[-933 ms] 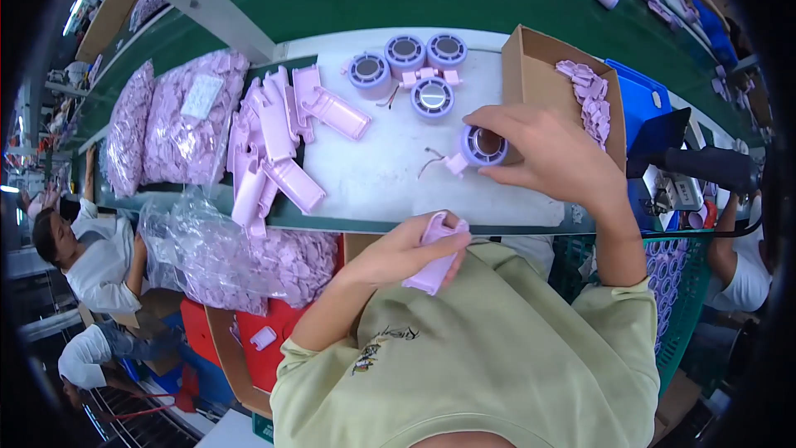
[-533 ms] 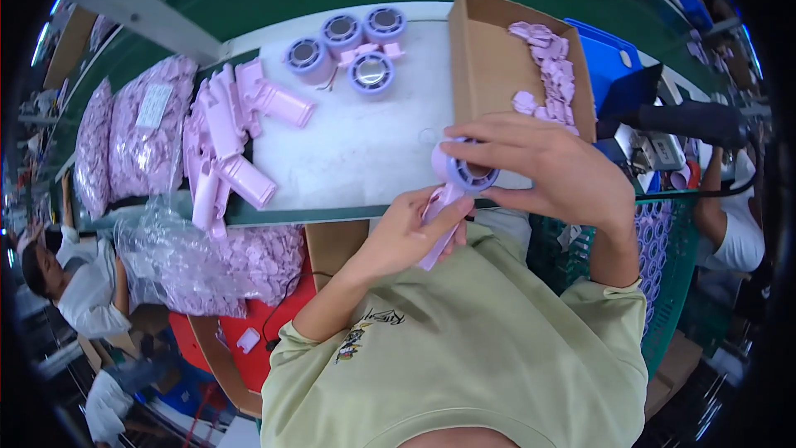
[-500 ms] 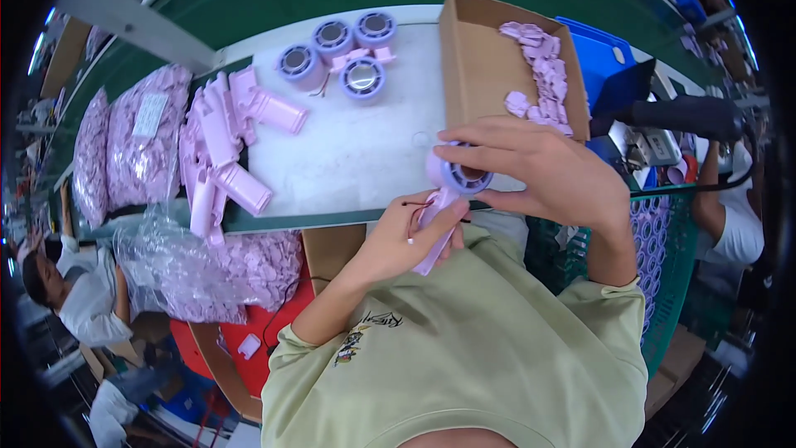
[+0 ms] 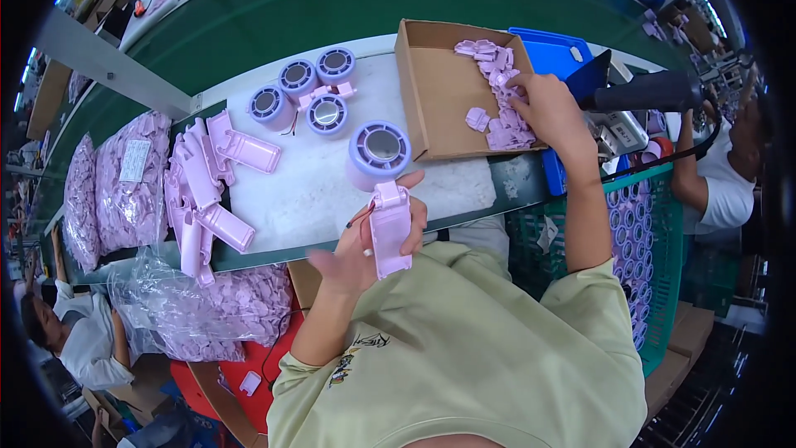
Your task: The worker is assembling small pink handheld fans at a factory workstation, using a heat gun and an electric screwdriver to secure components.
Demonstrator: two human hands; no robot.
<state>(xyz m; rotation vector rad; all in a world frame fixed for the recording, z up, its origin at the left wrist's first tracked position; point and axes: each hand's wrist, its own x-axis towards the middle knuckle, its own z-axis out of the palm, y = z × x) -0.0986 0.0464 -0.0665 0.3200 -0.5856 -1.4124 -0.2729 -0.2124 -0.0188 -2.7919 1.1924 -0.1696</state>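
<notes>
My left hand (image 4: pixel 352 253) holds a small handheld fan body by its pink half-shell handle (image 4: pixel 391 236), fingers behind it and the blurred thumb sticking out to the left. Its round purple head (image 4: pixel 380 153) points away from me, with a thin dark red wire beside the handle. My right hand (image 4: pixel 554 112) reaches into a cardboard box (image 4: pixel 439 108), its fingers closed at a pile of small pink plastic parts (image 4: pixel 507 129); the fingertips partly hide what they pinch. Several more purple fan heads (image 4: pixel 327 114) stand on the white work surface (image 4: pixel 290 191), upper left of the held one.
Pink handle shells (image 4: pixel 199 170) are heaped at the left, beside bagged pink parts (image 4: pixel 133 182). A blue tray (image 4: pixel 547 54) and a dark-handled tool (image 4: pixel 647 93) lie beyond the box. A green basket (image 4: pixel 663 282) holds purple rings at right. Other people work on both sides.
My right hand has left the fan head and moved right into the cardboard box. The left hand has turned the fan upright, its head now farther from me and the handle facing up.
</notes>
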